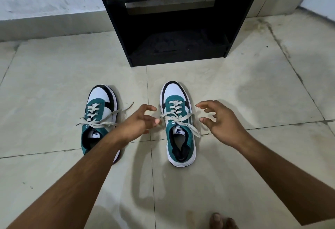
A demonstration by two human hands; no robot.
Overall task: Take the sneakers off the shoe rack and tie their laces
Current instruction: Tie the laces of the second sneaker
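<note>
Both sneakers stand on the floor [54, 83], in front of the empty black shoe rack [174, 20], toes pointing far toward it, heels near the person. The right sneaker [178, 120] lies straight between the two hands, its long axis running near to far, and its loose laces [183, 120] trail out to either side across the tongue.

The left hand [139, 121] sits just left of that shoe, its grip spread and curled, the thumb close to the left lace end but pinching nothing. The right hand [219, 121] hovers just right of the shoe, fingers spread and empty, near the right lace end.

The left sneaker [99, 114], partly behind the left forearm, has its laces crossed but loose. Judging by the hands, the right shoe gets tied next, each hand taking the end on its own side.
</note>
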